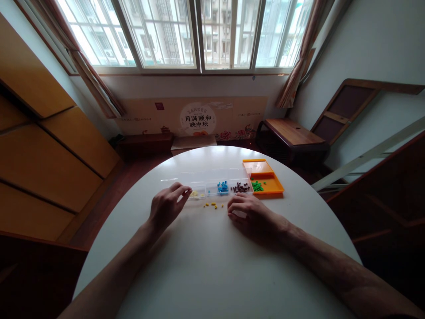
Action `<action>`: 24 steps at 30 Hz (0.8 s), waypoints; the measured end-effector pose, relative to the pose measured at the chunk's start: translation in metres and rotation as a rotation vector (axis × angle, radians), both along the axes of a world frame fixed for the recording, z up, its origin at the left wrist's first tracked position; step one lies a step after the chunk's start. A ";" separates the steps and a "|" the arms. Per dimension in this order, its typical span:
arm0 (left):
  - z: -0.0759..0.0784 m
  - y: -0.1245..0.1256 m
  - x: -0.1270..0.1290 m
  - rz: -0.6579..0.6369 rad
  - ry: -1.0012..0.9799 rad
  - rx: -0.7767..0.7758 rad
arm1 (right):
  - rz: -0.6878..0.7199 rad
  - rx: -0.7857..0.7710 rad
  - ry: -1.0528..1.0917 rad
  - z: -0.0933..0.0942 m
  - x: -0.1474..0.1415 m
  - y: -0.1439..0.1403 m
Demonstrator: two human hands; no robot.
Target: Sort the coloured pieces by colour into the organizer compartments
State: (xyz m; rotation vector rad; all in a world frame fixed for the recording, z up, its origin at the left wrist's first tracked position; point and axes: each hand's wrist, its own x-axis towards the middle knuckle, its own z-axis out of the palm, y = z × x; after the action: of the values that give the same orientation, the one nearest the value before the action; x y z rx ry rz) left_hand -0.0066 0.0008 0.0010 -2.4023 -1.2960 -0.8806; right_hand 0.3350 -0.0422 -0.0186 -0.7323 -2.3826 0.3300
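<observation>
My left hand (168, 204) hovers at the left end of a clear divided plastic box (212, 193), thumb and fingertips pinched together. Whatever is in the pinch is too small to make out. Pale yellow pieces (195, 193) lie in the compartment beside those fingers. Further right the box holds blue pieces (222, 188) and dark brown pieces (240, 188). Several small yellow pieces (213, 204) are scattered on the table in front of the box. My right hand (250, 212) rests just right of them, fingers curled to the thumb; anything inside is hidden.
An orange tray (277, 188) with green pieces (257, 186) stands at the box's right end. The box's clear lid (219, 175) is raised behind it. All this is on a round white table (199, 266). Beyond are a wooden bench (292, 130) and a window (199, 35).
</observation>
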 end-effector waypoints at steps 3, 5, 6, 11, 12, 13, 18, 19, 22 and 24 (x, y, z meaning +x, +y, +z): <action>-0.002 -0.003 0.003 -0.098 0.027 -0.042 | 0.002 0.005 0.009 -0.001 0.000 0.000; -0.005 -0.006 0.006 -0.186 0.052 -0.072 | 0.000 0.006 0.012 -0.002 -0.001 0.001; -0.007 -0.007 0.008 -0.220 0.067 -0.080 | 0.001 0.007 0.013 -0.002 -0.001 0.001; -0.018 -0.008 0.013 -0.293 0.159 -0.093 | -0.002 0.012 0.011 -0.003 -0.001 0.002; -0.019 -0.008 0.013 -0.295 0.169 -0.103 | -0.003 0.011 0.012 -0.003 -0.001 0.002; -0.020 -0.009 0.014 -0.295 0.174 -0.109 | -0.002 0.009 0.014 -0.002 -0.001 0.002; -0.017 -0.009 0.017 -0.311 0.177 -0.097 | 0.002 0.007 0.017 -0.002 -0.001 0.001; -0.015 -0.009 0.016 -0.313 0.172 -0.096 | 0.000 0.005 0.013 -0.002 -0.001 0.001; -0.003 -0.005 0.004 -0.309 0.129 -0.120 | 0.001 0.002 0.011 -0.001 0.000 0.000; 0.008 -0.001 -0.010 -0.268 0.092 -0.159 | 0.004 -0.005 0.011 -0.001 0.000 0.000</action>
State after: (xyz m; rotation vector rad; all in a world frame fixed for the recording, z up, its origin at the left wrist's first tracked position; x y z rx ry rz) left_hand -0.0165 0.0002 0.0087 -2.7529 -1.0629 -0.7470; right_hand 0.3346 -0.0422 -0.0191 -0.7264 -2.3743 0.3403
